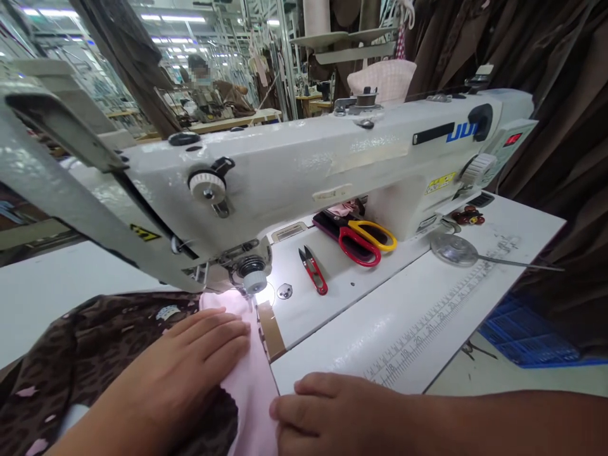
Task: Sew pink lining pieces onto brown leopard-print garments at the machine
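Left hand (pixel 190 361): one, laid flat, fingers side by side on pink cloth (pixel 247 373).
Pink cloth: one, far end under the sewing machine (pixel 285 164) head, 1 o'clock from left hand.
Right hand (pixel 327 411): one, fingers curled at the cloth's edge, 4 o'clock; pinch cannot be told.
Risks, judged: fingertips pricked if slid forward; seam skewed by uneven pull; dark patterned cloth (pixel 118 329), 10 o'clock, caught if bunched underneath.
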The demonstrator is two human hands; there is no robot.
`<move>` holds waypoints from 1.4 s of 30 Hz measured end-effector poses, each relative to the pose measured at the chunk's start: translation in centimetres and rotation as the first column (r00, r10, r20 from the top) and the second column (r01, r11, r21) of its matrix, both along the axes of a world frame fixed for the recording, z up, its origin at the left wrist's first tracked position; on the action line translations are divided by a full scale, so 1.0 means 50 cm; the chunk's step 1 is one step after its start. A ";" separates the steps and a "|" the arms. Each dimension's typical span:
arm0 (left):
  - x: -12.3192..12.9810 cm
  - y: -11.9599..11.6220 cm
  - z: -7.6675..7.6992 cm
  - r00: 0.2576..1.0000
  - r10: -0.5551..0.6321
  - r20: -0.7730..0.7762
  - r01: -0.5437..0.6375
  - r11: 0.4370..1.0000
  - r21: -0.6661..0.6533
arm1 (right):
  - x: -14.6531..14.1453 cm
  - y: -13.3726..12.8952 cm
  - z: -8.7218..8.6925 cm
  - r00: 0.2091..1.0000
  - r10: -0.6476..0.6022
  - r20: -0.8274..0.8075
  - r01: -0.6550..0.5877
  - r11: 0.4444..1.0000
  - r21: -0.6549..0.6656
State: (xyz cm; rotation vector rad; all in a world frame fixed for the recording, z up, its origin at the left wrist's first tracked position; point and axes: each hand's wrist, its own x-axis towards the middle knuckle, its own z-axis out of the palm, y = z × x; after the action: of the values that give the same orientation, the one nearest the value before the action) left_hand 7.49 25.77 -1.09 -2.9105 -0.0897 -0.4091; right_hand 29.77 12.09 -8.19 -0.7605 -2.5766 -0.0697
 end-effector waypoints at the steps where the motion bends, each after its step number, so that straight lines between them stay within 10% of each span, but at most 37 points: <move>1: -0.005 0.000 -0.008 0.999 0.018 0.027 -0.018 0.999 -0.027 | 0.000 0.000 -0.002 1.000 -0.005 -0.011 0.005 1.000 0.011; 8: -0.045 -0.017 -0.072 0.982 0.160 0.102 -0.139 0.972 -0.188 | -0.001 -0.003 -0.017 1.000 0.004 0.031 -0.006 0.998 0.059; 16: -0.033 -0.012 -0.055 0.985 0.162 0.055 -0.156 0.982 -0.103 | -0.013 0.007 -0.044 0.996 -0.064 -0.062 0.076 0.969 0.234; 42: -0.039 -0.029 -0.085 0.953 0.293 0.074 -0.282 0.950 -0.138 | -0.003 0.004 -0.037 0.999 -0.045 0.024 0.040 0.984 0.173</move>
State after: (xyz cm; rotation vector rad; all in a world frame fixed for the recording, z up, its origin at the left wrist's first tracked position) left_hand 5.53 24.31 -5.33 -2.9333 -0.5672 -0.5047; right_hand 29.63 12.28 -10.03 -0.7538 -2.5403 -0.3148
